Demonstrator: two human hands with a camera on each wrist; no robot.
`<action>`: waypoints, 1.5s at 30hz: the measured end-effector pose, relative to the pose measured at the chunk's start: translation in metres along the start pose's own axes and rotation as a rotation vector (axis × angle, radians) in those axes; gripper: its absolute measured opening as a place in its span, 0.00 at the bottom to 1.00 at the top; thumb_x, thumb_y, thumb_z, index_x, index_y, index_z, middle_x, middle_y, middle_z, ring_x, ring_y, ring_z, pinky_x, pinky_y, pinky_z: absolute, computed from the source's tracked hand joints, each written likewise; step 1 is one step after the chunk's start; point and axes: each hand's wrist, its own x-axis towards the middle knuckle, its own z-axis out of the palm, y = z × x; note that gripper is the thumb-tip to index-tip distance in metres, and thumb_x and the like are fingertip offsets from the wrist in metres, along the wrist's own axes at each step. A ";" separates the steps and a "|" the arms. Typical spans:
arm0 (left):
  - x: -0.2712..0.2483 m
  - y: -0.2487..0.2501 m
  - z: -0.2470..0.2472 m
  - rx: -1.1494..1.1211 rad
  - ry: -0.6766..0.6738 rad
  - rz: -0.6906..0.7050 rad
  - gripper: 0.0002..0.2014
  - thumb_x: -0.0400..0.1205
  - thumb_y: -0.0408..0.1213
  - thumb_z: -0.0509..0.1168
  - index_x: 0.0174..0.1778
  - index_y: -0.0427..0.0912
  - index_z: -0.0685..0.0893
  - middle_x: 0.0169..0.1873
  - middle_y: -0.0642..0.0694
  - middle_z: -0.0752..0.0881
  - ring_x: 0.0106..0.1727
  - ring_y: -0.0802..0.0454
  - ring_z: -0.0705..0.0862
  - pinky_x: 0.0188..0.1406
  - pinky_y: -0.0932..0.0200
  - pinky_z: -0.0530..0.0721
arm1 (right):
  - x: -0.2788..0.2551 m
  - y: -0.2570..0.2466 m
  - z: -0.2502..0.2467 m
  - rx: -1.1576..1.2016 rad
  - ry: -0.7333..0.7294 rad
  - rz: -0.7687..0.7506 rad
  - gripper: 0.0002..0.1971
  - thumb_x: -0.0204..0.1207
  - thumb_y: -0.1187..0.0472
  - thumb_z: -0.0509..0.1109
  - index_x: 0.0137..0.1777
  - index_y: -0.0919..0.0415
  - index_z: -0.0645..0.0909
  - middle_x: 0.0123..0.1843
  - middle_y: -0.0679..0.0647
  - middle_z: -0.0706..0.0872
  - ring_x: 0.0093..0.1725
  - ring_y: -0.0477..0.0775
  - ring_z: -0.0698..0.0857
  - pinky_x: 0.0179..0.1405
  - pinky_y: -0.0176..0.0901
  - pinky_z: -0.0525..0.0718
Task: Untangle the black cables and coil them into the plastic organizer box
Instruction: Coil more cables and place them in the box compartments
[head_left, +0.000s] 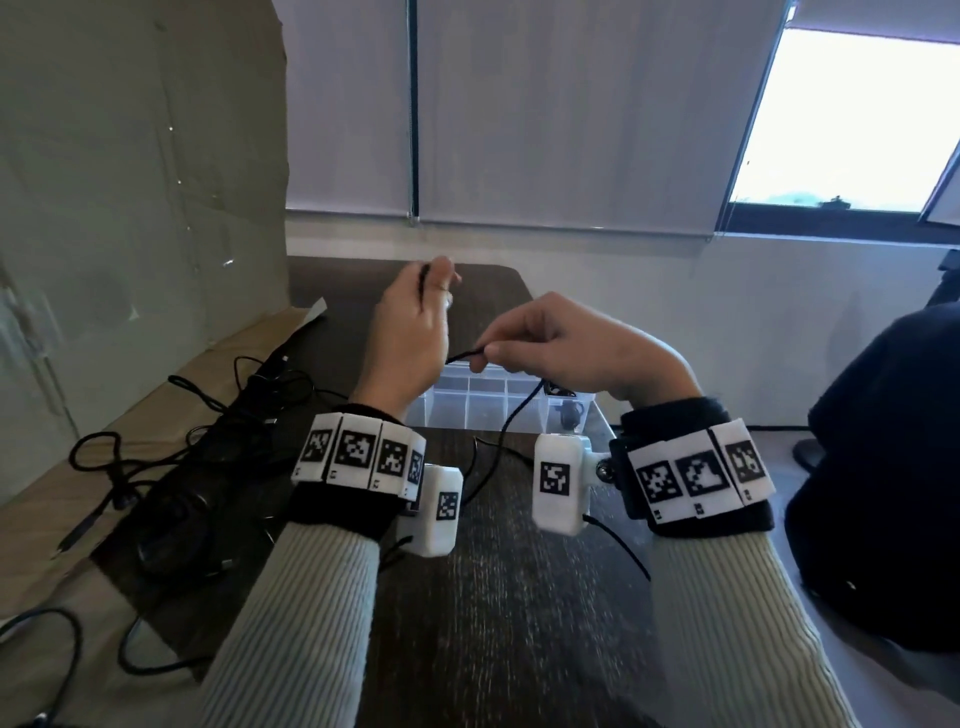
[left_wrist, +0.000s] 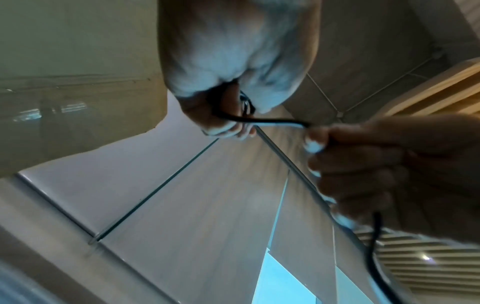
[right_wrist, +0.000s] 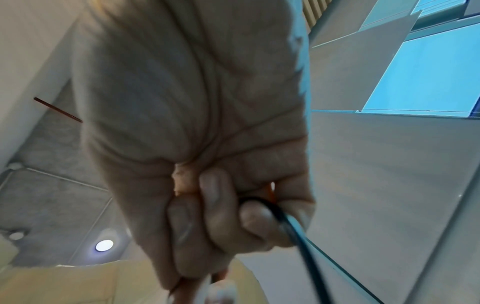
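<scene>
- The person holds one black cable (head_left: 511, 415) up in the air with both hands, above the clear plastic organizer box (head_left: 447, 408).
- The box sits on the dark table (head_left: 498, 597), in the middle, just past the wrists. One of its right-side slots has something dark in it, maybe a cable already put away, but it is too small to tell.
- The left hand (head_left: 410, 332) is raised higher and a bit farther away. Its fingers are curled tight around the cable end, as the left wrist view shows.
- The right hand (head_left: 576, 348) pinches the same cable between thumb and fingers. The other fingers are curled in.
- A short bit of cable runs between the two hands. The rest hangs down from the right hand, over the box, onto the near part of the table.
- I think this step is winding the cable into a small coil.
- Next, the right hand likely needs to feed more cable so the left hand can make loops, keeping them small enough for a slot.
- More tangled black cables (head_left: 171, 457) lie on the left of the table, still waiting.
</scene>
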 end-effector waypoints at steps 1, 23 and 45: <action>-0.001 0.001 0.001 0.078 -0.055 0.021 0.20 0.88 0.53 0.49 0.43 0.47 0.80 0.33 0.57 0.79 0.35 0.63 0.78 0.37 0.59 0.75 | 0.001 -0.001 0.000 0.000 0.031 -0.037 0.09 0.81 0.62 0.68 0.47 0.60 0.90 0.26 0.50 0.83 0.24 0.45 0.73 0.28 0.32 0.74; -0.008 0.033 0.009 -0.461 -0.279 -0.269 0.20 0.88 0.43 0.56 0.48 0.30 0.85 0.34 0.39 0.91 0.35 0.45 0.91 0.34 0.54 0.88 | 0.014 0.017 0.001 0.605 0.441 0.055 0.04 0.81 0.62 0.70 0.49 0.61 0.78 0.31 0.52 0.87 0.28 0.49 0.82 0.33 0.45 0.83; 0.008 0.037 -0.017 -1.039 0.111 -0.353 0.17 0.89 0.51 0.48 0.42 0.46 0.74 0.23 0.56 0.72 0.22 0.63 0.71 0.23 0.66 0.79 | 0.015 0.026 0.023 0.474 -0.169 0.220 0.19 0.83 0.47 0.63 0.39 0.59 0.81 0.25 0.48 0.66 0.26 0.47 0.67 0.43 0.47 0.79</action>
